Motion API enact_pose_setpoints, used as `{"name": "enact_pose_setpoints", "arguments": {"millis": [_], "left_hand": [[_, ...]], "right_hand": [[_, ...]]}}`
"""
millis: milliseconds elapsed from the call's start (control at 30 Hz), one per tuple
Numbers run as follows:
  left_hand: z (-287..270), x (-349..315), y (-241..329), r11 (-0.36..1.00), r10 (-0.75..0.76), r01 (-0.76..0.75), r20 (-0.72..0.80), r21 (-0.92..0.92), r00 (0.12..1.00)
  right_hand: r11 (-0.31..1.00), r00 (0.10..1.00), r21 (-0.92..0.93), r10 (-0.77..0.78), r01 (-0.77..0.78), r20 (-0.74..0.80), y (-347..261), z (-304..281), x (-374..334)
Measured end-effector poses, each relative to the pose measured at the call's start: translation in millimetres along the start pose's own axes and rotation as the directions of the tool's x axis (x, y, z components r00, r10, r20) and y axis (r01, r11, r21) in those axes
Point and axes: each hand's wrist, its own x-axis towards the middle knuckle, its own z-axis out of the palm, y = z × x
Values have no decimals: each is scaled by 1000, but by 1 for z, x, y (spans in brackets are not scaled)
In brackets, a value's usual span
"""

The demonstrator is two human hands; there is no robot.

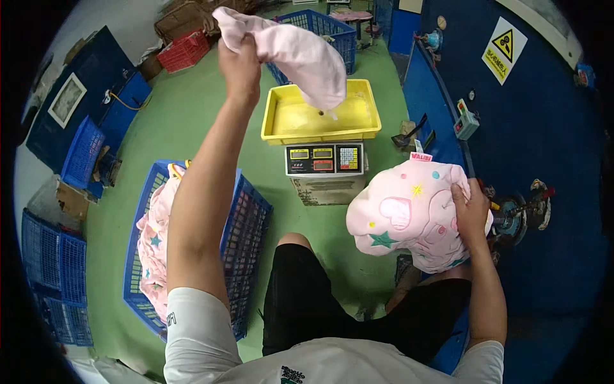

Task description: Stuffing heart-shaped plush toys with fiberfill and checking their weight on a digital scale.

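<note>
Green floor (173, 115), raised left hand (243, 70), fingers pinching plain pink cloth (304, 57) before yellow tray (323, 136), right hand (471, 214) gripping starred pink bundle (406, 214) above right leg (422, 304), thumb on top, other fingers hidden

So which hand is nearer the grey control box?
Right. The right hand, holding a pink patterned plush piece, is below the grey control box in the view; the left hand, raised with a plain pink piece, is farther away, to the box's left.
</note>
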Motion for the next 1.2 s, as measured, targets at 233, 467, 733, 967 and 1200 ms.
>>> {"name": "enact_pose_setpoints", "arguments": {"millis": [233,467,733,967,1200], "left_hand": [[-29,-85,-136,535,-323,-250,470,807,822],[-48,-198,-111,499,-304,-281,470,819,829],[-77,-282,-109,724,-562,305,273,618,780],[-112,-381,-115,669,-677,419,271,614,684],[-115,-395,-98,555,-762,421,236,718,603]], "right_hand": [[999,999,-33,-37,37,-3,-9,3,1],[996,1000,-88,-23,24,11,-4,-2,0],[985,997,-164,-41,50,60,-7,1,2],[985,999,-164,-44,48,30,-1,6,-1],[986,998,-152,-62,63,14,3,8,2]]}}
